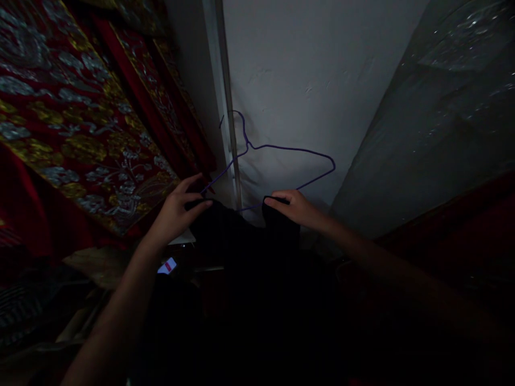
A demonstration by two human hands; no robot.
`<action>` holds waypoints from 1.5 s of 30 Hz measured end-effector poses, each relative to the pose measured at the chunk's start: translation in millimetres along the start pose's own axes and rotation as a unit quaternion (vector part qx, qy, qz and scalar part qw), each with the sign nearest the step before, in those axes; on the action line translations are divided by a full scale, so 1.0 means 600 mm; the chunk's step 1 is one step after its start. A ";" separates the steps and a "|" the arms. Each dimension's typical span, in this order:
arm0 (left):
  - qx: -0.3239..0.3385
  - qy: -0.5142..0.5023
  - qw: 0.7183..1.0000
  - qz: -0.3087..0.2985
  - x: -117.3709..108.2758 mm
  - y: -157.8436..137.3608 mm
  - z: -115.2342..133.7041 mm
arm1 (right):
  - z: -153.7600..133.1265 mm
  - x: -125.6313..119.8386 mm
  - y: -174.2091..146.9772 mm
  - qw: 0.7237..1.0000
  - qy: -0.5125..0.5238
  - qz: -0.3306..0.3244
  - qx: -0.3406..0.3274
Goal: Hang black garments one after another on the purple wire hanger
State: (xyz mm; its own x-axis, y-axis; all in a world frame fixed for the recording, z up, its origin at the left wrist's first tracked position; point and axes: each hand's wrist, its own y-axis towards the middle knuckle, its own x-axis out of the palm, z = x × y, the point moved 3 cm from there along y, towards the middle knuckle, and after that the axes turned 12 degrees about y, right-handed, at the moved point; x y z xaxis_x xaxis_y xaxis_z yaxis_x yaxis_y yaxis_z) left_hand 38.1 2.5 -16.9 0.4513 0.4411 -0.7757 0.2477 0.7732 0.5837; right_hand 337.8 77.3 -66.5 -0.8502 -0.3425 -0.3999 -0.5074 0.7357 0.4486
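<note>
Left hand [176, 212] and right hand [295, 208] pinch black cloth [225, 228] at a purple hanger [289, 148], apparently mid-fitting; even spreading seems needed next.

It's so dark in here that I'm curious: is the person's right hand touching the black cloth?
Touching. The head view shows the right hand gripping the upper edge of the black cloth, thumb pressed against it.

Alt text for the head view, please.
A person's left hand and right hand hold black cloth at the lower part of a thin purple hanger, in dim light. Red cloth with gold and silver embroidery is upper left.
</note>
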 end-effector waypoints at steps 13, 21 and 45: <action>-0.113 -0.293 0.948 -0.056 0.013 0.040 0.021 | 0.002 -0.006 0.008 0.994 0.077 -0.017 0.079; -0.110 -0.419 0.899 -0.067 0.026 0.106 0.002 | -0.010 0.035 0.008 0.992 0.100 -0.064 0.049; -0.265 -0.317 0.889 -0.197 -0.018 0.088 -0.089 | -0.045 -0.226 -0.019 0.975 0.117 0.167 0.093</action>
State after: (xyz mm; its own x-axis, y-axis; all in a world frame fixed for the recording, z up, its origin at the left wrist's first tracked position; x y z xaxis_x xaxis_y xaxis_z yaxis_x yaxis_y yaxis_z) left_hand 0.4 62.7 9.5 0.8535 -0.1270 -0.5054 0.1311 0.9910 -0.0277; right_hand 454.9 99.6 4.3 -0.9832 -0.1742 -0.0541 -0.1820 0.9145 0.3614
